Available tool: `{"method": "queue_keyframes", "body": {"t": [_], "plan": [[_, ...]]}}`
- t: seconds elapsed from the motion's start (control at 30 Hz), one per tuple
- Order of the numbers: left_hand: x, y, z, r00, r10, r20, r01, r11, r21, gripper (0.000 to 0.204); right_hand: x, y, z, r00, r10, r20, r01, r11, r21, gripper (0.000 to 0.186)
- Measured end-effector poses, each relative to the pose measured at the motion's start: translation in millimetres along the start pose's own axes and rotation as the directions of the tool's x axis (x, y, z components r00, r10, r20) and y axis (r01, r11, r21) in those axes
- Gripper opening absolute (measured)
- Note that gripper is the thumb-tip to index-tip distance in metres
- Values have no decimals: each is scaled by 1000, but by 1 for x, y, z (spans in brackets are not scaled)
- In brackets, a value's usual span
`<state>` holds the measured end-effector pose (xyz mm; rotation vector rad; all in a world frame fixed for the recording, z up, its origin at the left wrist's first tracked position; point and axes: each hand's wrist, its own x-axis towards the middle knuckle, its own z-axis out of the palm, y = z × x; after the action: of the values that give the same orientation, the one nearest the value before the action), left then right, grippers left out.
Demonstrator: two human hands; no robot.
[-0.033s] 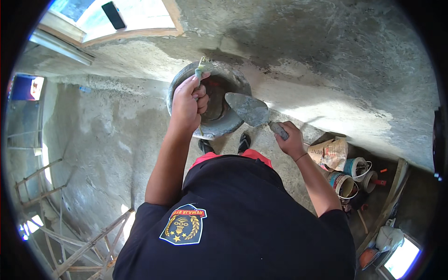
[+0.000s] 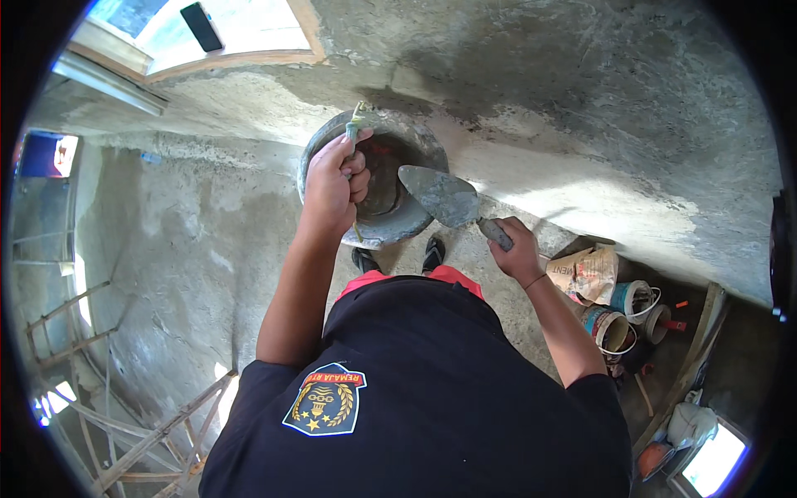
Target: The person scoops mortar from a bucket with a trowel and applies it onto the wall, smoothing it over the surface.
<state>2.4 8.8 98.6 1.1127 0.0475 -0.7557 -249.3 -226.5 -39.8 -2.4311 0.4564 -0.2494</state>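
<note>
My right hand [image 2: 518, 251] is closed round the mortar-caked handle of a trowel [image 2: 440, 196]. The trowel's broad grey blade points left, its tip above the right side of a round grey basin [image 2: 407, 222]. Over the basin's left side, my left hand [image 2: 335, 184] makes a fist round a slim object with a greenish upper end [image 2: 354, 130]. A narrow pale end of it shows below the fist; my fingers cover the middle, so its kind is unclear. Inside the basin the surface looks dark and wet, partly hidden by my left hand.
The basin stands by a rough, partly damp cement wall [image 2: 564, 108]. A phone [image 2: 202, 26] lies at the window opening. On the right are a paper cement sack [image 2: 585, 274] and several buckets, one with a white handle [image 2: 613, 330]. Wooden scaffolding [image 2: 158, 436] stands lower left.
</note>
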Motion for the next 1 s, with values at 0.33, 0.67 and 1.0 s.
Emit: {"method": "queue_keyframes", "body": {"t": [0.33, 0.67, 1.0], "plan": [[7, -22, 15, 999, -44, -3, 44, 998, -36, 31, -12, 31, -1, 997, 65, 52, -63, 997, -32, 36], [17, -55, 30, 995, -91, -48, 87, 994, -65, 30, -11, 66, -1, 997, 37, 72, -22, 979, -205, 39], [29, -90, 30, 995, -39, -96, 25, 989, -147, 31, 15, 89, -15, 951, 280, 128, -262, 954, -143, 43]]}}
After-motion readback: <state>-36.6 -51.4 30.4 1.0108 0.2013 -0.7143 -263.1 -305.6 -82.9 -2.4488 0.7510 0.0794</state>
